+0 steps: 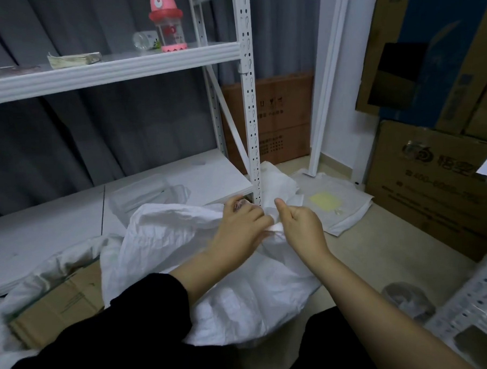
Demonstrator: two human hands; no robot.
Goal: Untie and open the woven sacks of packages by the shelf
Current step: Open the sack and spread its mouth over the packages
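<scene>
head view: both hands work the tied neck of the white woven sack [212,269] beside the shelf post [250,100]; left hand [239,220] and right hand [299,219] pinch the knot [275,227]. untying looks underway; next, probably pull the twist loose.

sack [212,269]: on floor, before shelf post [250,100]
2 hands [238,223] [299,221]: at sack's far end
bottle [167,23]: on upper shelf [106,70]
boxes [431,176]: right
flat bag [335,205]: prob. on floor, right of post
</scene>
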